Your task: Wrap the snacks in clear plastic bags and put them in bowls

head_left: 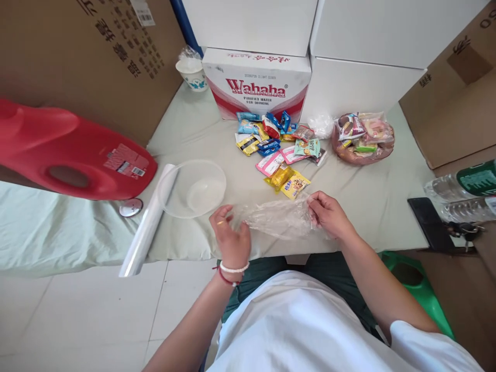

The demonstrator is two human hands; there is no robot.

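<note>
A thin, crumpled sheet of clear plastic film point(277, 217) stretches between my hands, low over the front of the table. My right hand point(329, 212) is closed, pinching the film's right end between thumb and fingers. At the other end, my left hand point(232, 235) has curved fingers with the thumb apart from them; the film's edge lies by the thumb, and I see no firm grip. Just beyond the left hand stands a clear round plastic bowl point(194, 206). Past the film lie several wrapped snacks point(271, 137), the nearest a yellow packet point(296, 185).
Left are a cling film roll point(145, 227) overhanging the edge, a round lid point(130, 207) and a red jug point(77, 155). Behind stand a Wahaha carton point(258, 85) and paper cups point(192, 72). To the right are a snack-filled bowl point(362, 155), a phone point(430, 222) and bottles point(461, 183).
</note>
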